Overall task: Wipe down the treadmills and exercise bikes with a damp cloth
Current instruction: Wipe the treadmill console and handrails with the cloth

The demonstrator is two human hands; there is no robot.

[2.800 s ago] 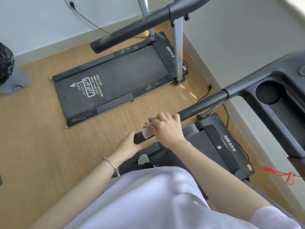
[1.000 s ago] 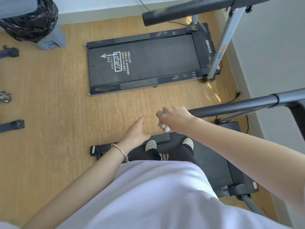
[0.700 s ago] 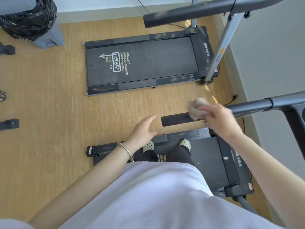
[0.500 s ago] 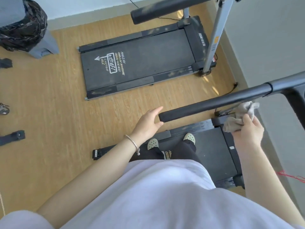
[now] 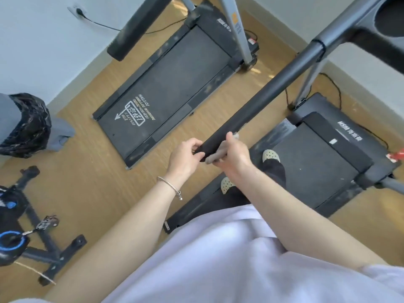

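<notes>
Floor: wood-look planks (image 5: pixel 91 182) run under all the gym gear, and a pale wall with a socket (image 5: pixel 76 10) and a plugged-in black cable rises beyond.
Handrail: the black foam-covered handrail (image 5: pixel 251 110) of the near treadmill (image 5: pixel 310 162) slants across the middle of the view, and its free end points toward the person.
Left hand: the left hand (image 5: pixel 185 158) pinches the very end of the handrail between thumb and curled fingers; a thin metal bracelet (image 5: pixel 170 186) sits on the wrist.
Right hand: the right hand (image 5: pixel 235 156) is curled round the cloth and the handrail just beside the left hand, with the thumb lying over the top of the foam.
Cloth: the greyish cloth (image 5: pixel 215 155) is bunched between the right palm and the handrail, close to the rail's end, and only a fold of it shows.
Feet: two pale perforated clogs (image 5: pixel 271 156) stand on the treadmill belt below the handrail.
Console: a black console with a round cup holder (image 5: pixel 391 16) joins the handrail at its far upper end.
Second treadmill: a dusty far treadmill (image 5: pixel 170 88) lies on the floor beyond the handrail, with white print on its belt.
Exercise bike: a black and blue exercise bike (image 5: pixel 28 232) stands well left of the handrail.
Bin: a grey bin (image 5: pixel 24 125) lined with a black bag sits left of the handrail, near the wall.
</notes>
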